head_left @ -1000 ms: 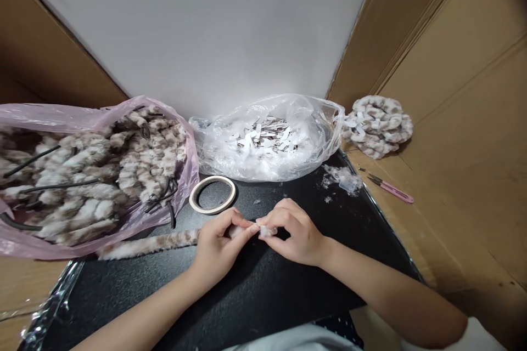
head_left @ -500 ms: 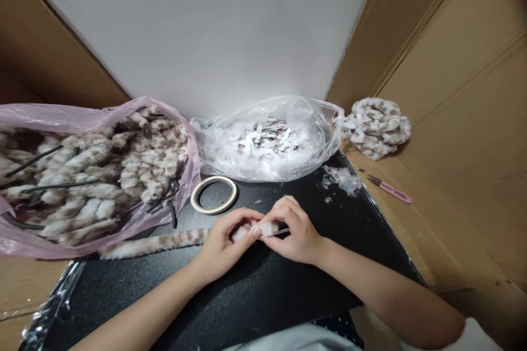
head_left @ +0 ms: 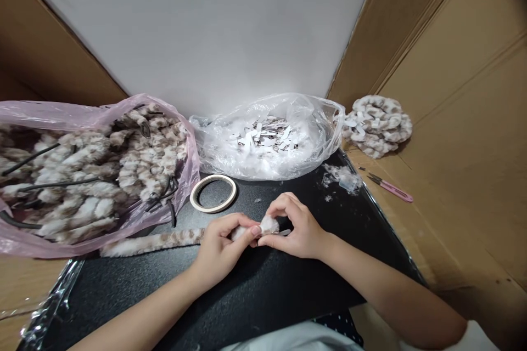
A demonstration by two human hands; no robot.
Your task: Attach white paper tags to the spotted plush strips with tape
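A fuzzy white-and-brown plush strip (head_left: 160,242) lies along the black table (head_left: 263,290), its right end raised between my hands. My left hand (head_left: 224,244) pinches it near that end, thumb and forefinger pressed together. Around the rounded, fluffy tip my right hand (head_left: 294,227) curls, thumb below and fingers above. A thin white piece (head_left: 285,232) sticks out beside the tip at the right fingers; what it is I cannot make out. Just behind my left hand lies a roll of cream tape (head_left: 213,209).
At left, a pink plastic bag (head_left: 192,167) holds plush strips and black cords. A clear plastic bag (head_left: 317,153) with small white pieces stands at the back. On cardboard at right are a plush bundle (head_left: 379,126) and pink thread snips (head_left: 391,188). Fluff scraps (head_left: 343,178) lie nearby.
My right fingers have lifted and spread from the strip's end, so its fluffy tip shows more. The white piece at the thumb is now less visible. My left hand keeps its pinch.
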